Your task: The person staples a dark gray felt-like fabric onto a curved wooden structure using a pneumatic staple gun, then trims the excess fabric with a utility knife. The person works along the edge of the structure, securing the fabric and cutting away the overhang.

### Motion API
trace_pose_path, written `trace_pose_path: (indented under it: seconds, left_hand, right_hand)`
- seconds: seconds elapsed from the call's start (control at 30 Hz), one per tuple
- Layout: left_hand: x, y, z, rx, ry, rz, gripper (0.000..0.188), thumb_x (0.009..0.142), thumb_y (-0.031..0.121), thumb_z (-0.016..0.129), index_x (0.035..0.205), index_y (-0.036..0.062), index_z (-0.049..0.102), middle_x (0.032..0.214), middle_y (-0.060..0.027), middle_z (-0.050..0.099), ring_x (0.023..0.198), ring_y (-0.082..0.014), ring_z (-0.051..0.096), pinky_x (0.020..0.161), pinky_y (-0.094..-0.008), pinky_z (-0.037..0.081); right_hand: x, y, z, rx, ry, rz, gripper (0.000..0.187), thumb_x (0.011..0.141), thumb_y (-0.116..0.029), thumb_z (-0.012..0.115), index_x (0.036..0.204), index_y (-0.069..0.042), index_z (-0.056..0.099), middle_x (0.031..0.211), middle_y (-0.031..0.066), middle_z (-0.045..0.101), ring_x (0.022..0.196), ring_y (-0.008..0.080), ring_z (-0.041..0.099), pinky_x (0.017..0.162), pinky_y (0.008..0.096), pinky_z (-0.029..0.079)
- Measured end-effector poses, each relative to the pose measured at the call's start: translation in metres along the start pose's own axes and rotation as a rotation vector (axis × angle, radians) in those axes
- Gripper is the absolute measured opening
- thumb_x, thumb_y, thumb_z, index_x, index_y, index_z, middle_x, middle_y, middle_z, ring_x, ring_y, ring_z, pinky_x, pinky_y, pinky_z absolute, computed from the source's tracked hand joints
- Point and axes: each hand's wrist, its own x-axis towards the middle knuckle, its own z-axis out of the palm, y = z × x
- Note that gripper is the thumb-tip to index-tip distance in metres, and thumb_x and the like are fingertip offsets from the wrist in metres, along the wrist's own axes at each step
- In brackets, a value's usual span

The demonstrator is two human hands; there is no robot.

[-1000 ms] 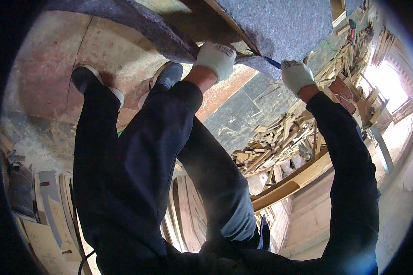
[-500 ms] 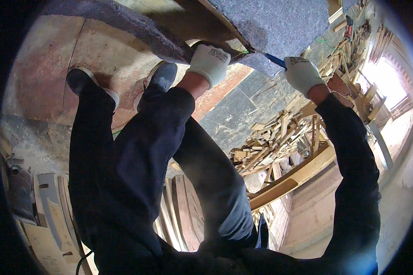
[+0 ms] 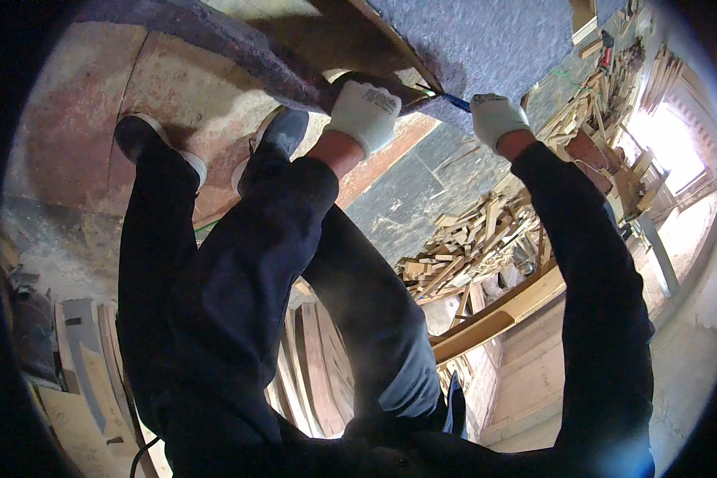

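Observation:
My right hand [image 3: 498, 119], in a white work glove, is closed round a slim blue tool [image 3: 456, 101]. The tool's far end meets the corner of a wooden edge [image 3: 410, 54], by a grey felt sheet [image 3: 478, 48]; its tip cannot be made out. My left hand [image 3: 365, 118], also gloved, is closed at a dark edge left of that corner. What its fingers hold is hidden. A small green and pale bit [image 3: 429, 92] shows at the corner between the hands. More grey felt [image 3: 239, 49] runs along the left of the wooden piece.
My shoes [image 3: 283, 131] stand on a worn reddish board [image 3: 72, 103]. A pile of scrap wood [image 3: 470, 239] lies to the right over grey floor tiles [image 3: 402, 187]. Nearer are a long wooden beam [image 3: 502, 315] and upright boards [image 3: 319, 358]. A bright window [image 3: 669, 143] is at far right.
My right hand has moved left with the blue tool, closer to the wooden corner and my left hand. The left hand stays almost in place.

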Motion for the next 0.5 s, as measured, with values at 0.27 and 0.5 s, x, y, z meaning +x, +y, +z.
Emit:
trace_pose_path:
  seconds: [0.27,0.5]
  left_hand:
    - [-0.007,-0.007,0.006,-0.020,-0.038,-0.019,0.015,0.086,0.022,0.057,0.094,0.0144,0.068,0.094,-0.0074,0.070,0.090,-0.0271,0.068,0.077,-0.0451,0.048]
    - [-0.010,-0.011,0.012,-0.019,-0.032,0.011,0.017,0.085,0.022,0.058,0.097,0.0148,0.067,0.094,-0.0065,0.069,0.089,-0.0271,0.067,0.077,-0.0454,0.047]
  right_hand:
    - [-0.038,0.022,0.023,-0.053,-0.019,0.087,0.016,0.088,-0.015,0.053,0.093,-0.006,0.066,0.089,0.0181,0.070,0.081,0.0375,0.070,0.070,0.0497,0.057]
    - [-0.019,0.011,0.032,-0.055,0.049,-0.018,0.017,0.088,-0.016,0.053,0.092,-0.007,0.067,0.089,0.0178,0.071,0.082,0.0373,0.071,0.071,0.0482,0.057]
